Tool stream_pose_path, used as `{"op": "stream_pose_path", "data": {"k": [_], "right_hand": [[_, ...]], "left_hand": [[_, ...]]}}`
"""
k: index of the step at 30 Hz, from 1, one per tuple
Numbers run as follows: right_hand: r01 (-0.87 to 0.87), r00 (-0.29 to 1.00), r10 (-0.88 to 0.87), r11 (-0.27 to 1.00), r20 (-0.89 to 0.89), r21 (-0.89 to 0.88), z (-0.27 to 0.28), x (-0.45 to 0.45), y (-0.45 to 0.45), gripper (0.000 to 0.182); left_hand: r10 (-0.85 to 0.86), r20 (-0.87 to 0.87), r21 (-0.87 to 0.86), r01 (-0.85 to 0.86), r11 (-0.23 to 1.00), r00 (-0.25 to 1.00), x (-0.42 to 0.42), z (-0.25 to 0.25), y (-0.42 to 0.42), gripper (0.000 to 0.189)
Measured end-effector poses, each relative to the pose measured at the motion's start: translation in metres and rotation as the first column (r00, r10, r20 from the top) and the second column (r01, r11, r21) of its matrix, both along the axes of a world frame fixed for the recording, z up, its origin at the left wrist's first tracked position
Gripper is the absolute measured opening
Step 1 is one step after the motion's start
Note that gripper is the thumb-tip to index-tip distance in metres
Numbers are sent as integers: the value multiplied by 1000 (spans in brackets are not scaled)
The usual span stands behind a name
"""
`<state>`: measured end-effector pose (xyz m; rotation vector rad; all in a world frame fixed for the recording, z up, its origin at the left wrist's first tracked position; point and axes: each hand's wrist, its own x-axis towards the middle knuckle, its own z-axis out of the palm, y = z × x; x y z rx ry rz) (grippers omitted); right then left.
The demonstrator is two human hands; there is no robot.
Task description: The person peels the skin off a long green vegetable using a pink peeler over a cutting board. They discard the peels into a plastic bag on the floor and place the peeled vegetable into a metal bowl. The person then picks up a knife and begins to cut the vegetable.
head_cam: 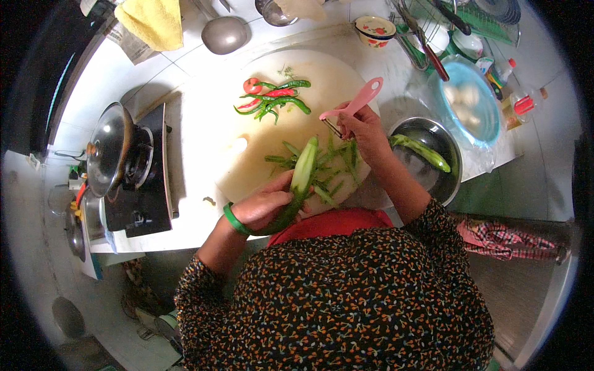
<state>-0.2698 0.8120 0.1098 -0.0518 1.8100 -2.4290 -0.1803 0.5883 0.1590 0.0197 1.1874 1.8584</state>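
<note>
My left hand (269,201) is closed around a long green gourd-like vegetable (305,169); its upper part is peeled pale and its lower part is dark green. My right hand (359,125) holds a pink-handled peeler (364,97), its metal blade to the upper right of the vegetable's tip and apart from it. Green peel strips (332,181) lie below on a round pale cutting board (260,139). Farther back on the board are green and red chili peppers (274,99) and a small tomato (252,85). A mostly peeled vegetable (424,153) rests in a steel bowl (457,178) at the right.
A lidded wok (109,148) sits on the gas stove (158,204) at the left. At the right back stand a blue basin (492,113) with pale round items and a dish rack (501,28). A ladle (225,35) and a floral enamel pot (375,30) are at the back.
</note>
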Motion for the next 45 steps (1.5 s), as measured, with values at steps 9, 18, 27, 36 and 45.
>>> {"op": "stream_pose_path", "data": {"k": [9, 18, 27, 36, 45], "right_hand": [[-357, 932, 360, 932, 39, -58, 21, 57, -33, 20], [-25, 1000, 26, 998, 4, -59, -10, -7, -3, 12], [-320, 946, 323, 936, 0, -147, 25, 54, -43, 15], [16, 999, -25, 965, -32, -261, -5, -13, -13, 13], [-293, 951, 279, 952, -134, -95, 19, 44, -48, 17]], "left_hand": [[164, -65, -30, -166, 986, 984, -6, 5, 4, 57], [178, -130, -35, -184, 982, 975, 3, 9, -4, 66], [265, -59, -15, -266, 964, 962, -3, 4, 4, 64], [268, -61, 34, -267, 963, 961, 2, 16, 3, 57], [349, -69, -18, -351, 936, 935, -12, -4, 1, 51]]}}
